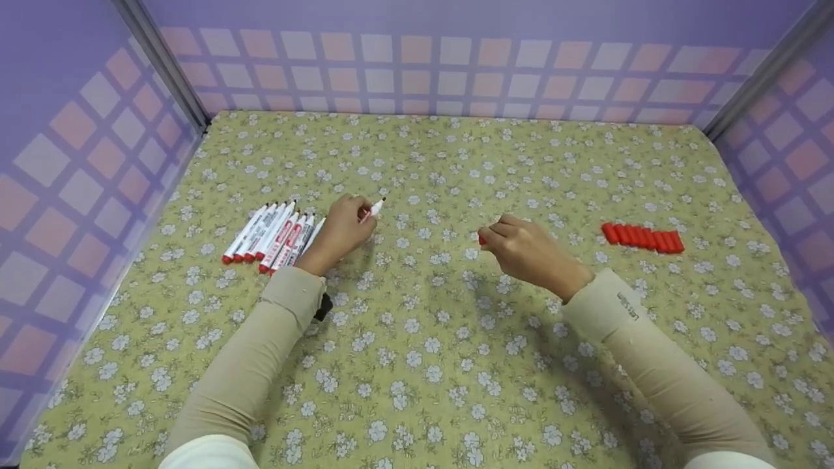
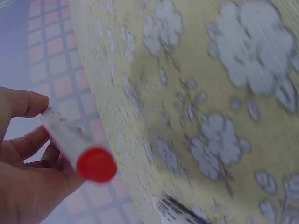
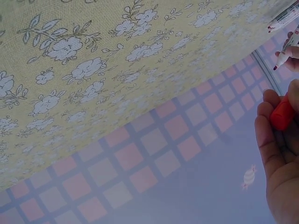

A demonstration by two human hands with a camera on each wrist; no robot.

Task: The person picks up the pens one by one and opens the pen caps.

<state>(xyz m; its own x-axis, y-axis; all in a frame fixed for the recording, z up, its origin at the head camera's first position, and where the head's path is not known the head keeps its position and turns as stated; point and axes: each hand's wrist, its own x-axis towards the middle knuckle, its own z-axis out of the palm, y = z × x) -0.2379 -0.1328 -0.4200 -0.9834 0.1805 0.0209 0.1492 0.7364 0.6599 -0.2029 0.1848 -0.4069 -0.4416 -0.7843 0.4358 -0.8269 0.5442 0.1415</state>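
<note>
Marker [image 2: 74, 147] base red at left wrist; cap [image 3: 281, 113] at right

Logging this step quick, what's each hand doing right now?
Left hand: closed round an uncapped white marker, tip pointing away.
Right hand: closed, pinching a red cap.

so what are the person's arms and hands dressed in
Both hands, left hand and right hand, are bare. Each arm wears a long beige sleeve to the wrist; the right sleeve has small dark lettering near the cuff. A black strap shows under the left cuff.
</note>
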